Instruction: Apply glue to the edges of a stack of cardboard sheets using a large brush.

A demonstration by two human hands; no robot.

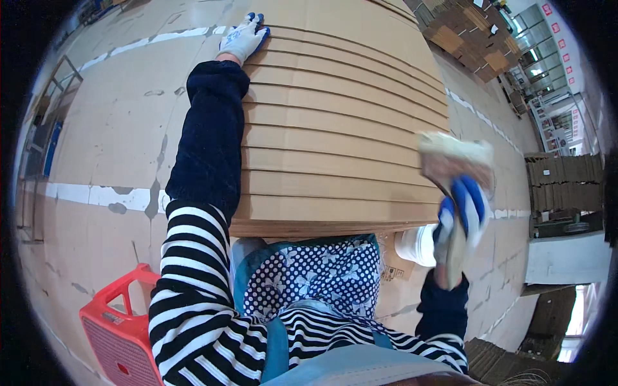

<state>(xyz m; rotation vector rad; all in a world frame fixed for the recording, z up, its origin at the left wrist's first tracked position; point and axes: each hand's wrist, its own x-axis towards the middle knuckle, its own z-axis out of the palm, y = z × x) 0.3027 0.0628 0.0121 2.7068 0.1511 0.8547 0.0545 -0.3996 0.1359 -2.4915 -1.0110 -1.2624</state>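
Overlapping brown cardboard sheets (335, 132) lie in front of me, fanned so that each shows a narrow strip. My left hand (243, 40), in a white and blue glove, rests open with fingers apart on their far left edge. By the right edge, my right hand (468, 209) grips the handle of a wide flat brush (454, 157) with pale bristles, somewhat smeared by motion. The bristles point away from me and overlap the sheets' right side in view; whether they touch is unclear. Below that hand stands a white bucket (417, 246), partly hidden.
A red plastic stool (122, 328) stands at my lower left. Stacked cardboard (467, 38) rises at the far right, with more piles (563, 183) along the right side. A metal frame (48, 128) is at the far left. The board edge (322, 228) under the sheets faces me.
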